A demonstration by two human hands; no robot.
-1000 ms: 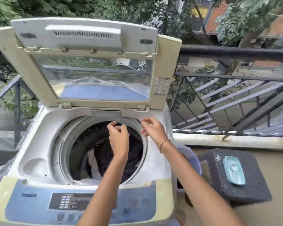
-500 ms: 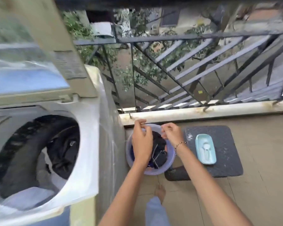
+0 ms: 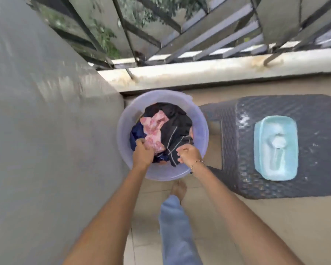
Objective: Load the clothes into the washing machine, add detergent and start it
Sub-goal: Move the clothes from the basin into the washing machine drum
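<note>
Both hands are down in the tub (image 3: 200, 129), a pale plastic basin on the floor (image 3: 287, 222) just beside the washer (image 3: 46, 131), whose grey side fills the left of the view. The left hand (image 3: 142, 154) is closed on the pile at its near left edge, where a navy cloth (image 3: 135, 133) and a pink cloth (image 3: 154, 129) meet; which of the two it grips cannot be told. The right hand (image 3: 189, 154) is closed on a black garment (image 3: 177, 129) with thin pale stripes. The clothes lie heaped in the tub, none lifted clear yet. To the right stands a dark woven stool (image 3: 275, 111) bearing a light blue box (image 3: 275, 148), likely the detergent, with a white scoop-like shape inside. The step in hand looks like loading: gathering another batch from the tub. The next move calls for lifting the bundle clear of the rim without trailing ends, then swinging it left and up over the washer's top, which is out of view here. Detergent and starting seem not yet reached.
</note>
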